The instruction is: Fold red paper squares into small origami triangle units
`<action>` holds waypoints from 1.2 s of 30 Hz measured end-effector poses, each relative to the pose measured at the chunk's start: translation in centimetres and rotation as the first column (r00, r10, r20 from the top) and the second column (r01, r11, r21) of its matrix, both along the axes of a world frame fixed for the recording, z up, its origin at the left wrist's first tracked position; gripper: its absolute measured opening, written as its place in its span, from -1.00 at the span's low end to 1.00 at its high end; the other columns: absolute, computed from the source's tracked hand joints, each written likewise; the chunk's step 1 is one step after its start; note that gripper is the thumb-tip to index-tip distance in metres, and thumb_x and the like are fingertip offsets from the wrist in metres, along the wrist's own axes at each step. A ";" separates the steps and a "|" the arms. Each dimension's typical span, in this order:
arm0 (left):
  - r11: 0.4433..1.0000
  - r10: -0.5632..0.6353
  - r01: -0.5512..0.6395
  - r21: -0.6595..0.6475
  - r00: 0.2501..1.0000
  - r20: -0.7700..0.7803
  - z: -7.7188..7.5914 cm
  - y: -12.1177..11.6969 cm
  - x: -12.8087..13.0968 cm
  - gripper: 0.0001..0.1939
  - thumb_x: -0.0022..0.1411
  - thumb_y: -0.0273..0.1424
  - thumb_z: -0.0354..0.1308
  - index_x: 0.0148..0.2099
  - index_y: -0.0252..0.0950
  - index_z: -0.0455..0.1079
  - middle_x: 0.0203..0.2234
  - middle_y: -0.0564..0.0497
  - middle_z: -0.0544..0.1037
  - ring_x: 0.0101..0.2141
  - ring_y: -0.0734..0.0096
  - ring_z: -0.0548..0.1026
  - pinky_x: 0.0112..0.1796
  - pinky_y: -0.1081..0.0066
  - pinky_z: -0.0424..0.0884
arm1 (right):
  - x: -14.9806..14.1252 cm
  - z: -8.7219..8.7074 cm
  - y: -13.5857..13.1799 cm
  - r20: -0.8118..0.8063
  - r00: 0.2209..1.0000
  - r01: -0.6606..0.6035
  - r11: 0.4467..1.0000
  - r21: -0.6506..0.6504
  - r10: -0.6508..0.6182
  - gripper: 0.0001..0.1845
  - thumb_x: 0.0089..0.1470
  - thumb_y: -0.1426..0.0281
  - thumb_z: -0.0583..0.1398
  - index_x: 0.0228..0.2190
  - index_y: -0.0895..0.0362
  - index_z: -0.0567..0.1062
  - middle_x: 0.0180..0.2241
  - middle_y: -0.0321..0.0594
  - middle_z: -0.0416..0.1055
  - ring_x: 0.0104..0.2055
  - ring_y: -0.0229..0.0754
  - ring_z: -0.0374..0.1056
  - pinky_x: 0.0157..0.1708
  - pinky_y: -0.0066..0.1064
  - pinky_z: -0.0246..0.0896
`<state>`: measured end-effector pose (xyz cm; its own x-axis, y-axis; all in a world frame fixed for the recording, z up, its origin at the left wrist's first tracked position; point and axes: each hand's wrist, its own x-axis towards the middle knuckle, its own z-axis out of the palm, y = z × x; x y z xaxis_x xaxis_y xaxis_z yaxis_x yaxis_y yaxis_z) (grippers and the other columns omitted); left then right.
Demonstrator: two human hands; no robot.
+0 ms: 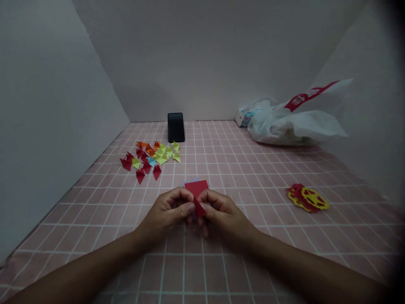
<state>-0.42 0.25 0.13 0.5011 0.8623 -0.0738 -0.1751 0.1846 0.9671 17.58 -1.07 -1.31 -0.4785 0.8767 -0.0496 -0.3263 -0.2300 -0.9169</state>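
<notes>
Between my hands is a small folded piece of red origami paper (199, 208), narrow and pointed where it shows. My left hand (171, 209) pinches it from the left with thumb and forefinger, and my right hand (227, 215) pinches it from the right. Just beyond the fingers a flat red paper square (196, 187) shows, with a pale purple edge under its left side; whether it touches the folded piece I cannot tell. Farther off to the left lies a loose group of folded paper cranes, among them red (146, 166), orange (149, 149), yellow (161, 158) and light blue (152, 161) ones.
A black phone (176, 127) stands near the back wall. At the back right, a white plastic bag (284, 126) with red print lies against a small box (241, 118). Red and yellow cut-out pieces (313, 198) lie on the right of the pink gridded tablecloth (205, 266).
</notes>
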 end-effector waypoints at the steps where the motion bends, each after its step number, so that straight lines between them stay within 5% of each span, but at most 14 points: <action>1: 1.000 0.005 -0.005 0.004 1.000 -0.008 0.1 0.1 -0.1 -0.88 0.25 -0.38 0.23 -0.26 -0.32 0.37 -0.51 0.10 0.52 -0.50 0.59 0.45 -0.40 0.54 0.38 | 0.1 0.1 0.0 0.010 1.000 0.015 1.000 0.016 -0.016 -0.72 0.19 0.19 0.21 -0.39 0.15 0.36 -0.51 -0.34 0.40 -0.62 -0.41 0.27 -0.60 -0.55 0.18; 12: 0.998 0.034 -0.032 0.049 0.998 -0.047 0.3 0.3 -0.3 -0.87 0.25 -0.37 0.23 -0.27 -0.33 0.37 -0.53 0.12 0.55 -0.49 0.57 0.53 -0.38 0.55 0.47 | 0.5 0.5 0.3 0.077 0.996 0.047 0.997 0.068 -0.053 -0.74 0.17 0.21 0.21 -0.41 0.12 0.34 -0.52 -0.35 0.38 -0.61 -0.38 0.26 -0.58 -0.52 0.18; 15: 0.999 0.038 -0.036 0.039 0.999 -0.038 0.3 0.0 -0.2 -0.90 0.26 -0.40 0.22 -0.27 -0.33 0.39 -0.49 0.09 0.57 -0.45 0.55 0.57 -0.34 0.54 0.50 | 0.5 0.3 0.1 0.166 0.978 0.101 0.980 0.172 -0.130 -0.84 0.19 0.31 0.18 -0.37 0.11 0.35 -0.51 -0.34 0.37 -0.55 -0.35 0.25 -0.54 -0.49 0.16; 20: 0.995 0.089 -0.088 0.054 0.996 -0.016 0.4 -0.2 0.2 -0.95 0.23 -0.46 0.22 -0.27 -0.31 0.39 -0.46 0.10 0.58 -0.41 0.53 0.60 -0.30 0.52 0.54 | 0.8 0.4 -0.3 0.373 0.854 0.123 0.838 0.531 -0.362 -0.94 0.16 0.49 0.15 -0.36 0.11 0.35 -0.47 -0.34 0.34 -0.46 -0.30 0.25 -0.45 -0.45 0.13; 24: 0.980 0.122 -0.109 0.164 0.990 -0.069 0.3 -0.3 0.3 -0.97 0.23 -0.49 0.19 -0.25 -0.29 0.42 -0.42 0.09 0.57 -0.39 0.52 0.59 -0.30 0.51 0.53 | 0.8 0.7 -0.4 0.419 0.799 0.083 0.770 0.633 -0.430 -0.91 0.14 0.52 0.14 -0.40 0.14 0.39 -0.45 -0.29 0.38 -0.41 -0.27 0.28 -0.39 -0.41 0.13; 31: 0.779 0.278 -0.098 0.619 0.940 -0.200 -0.2 0.0 -0.1 -0.87 0.24 -0.59 0.15 -0.24 -0.26 0.46 -0.34 0.04 0.52 -0.29 0.49 0.50 -0.24 0.51 0.44 | 0.3 0.7 -0.3 0.254 0.931 0.193 0.946 0.262 -0.260 -0.94 0.12 0.41 0.20 -0.39 0.12 0.44 -0.49 -0.37 0.31 -0.51 -0.35 0.19 -0.48 -0.46 0.09; 36: 0.622 0.304 -0.015 0.783 0.926 -0.224 -0.2 0.4 -0.1 -0.82 0.27 -0.65 0.12 -0.22 -0.27 0.43 -0.33 0.02 0.52 -0.28 0.48 0.50 -0.23 0.48 0.43 | 0.2 0.7 -0.1 0.129 0.980 0.162 0.985 -0.056 -0.154 -0.81 0.02 0.31 0.30 -0.39 0.13 0.42 -0.55 -0.42 0.27 -0.60 -0.39 0.15 -0.60 -0.51 0.00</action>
<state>-0.56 0.63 -0.05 0.4232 0.7419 0.5200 0.1997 -0.6362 0.7452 17.83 -1.19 -0.63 -0.3207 0.9336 -0.1596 -0.2486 -0.2455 -0.9370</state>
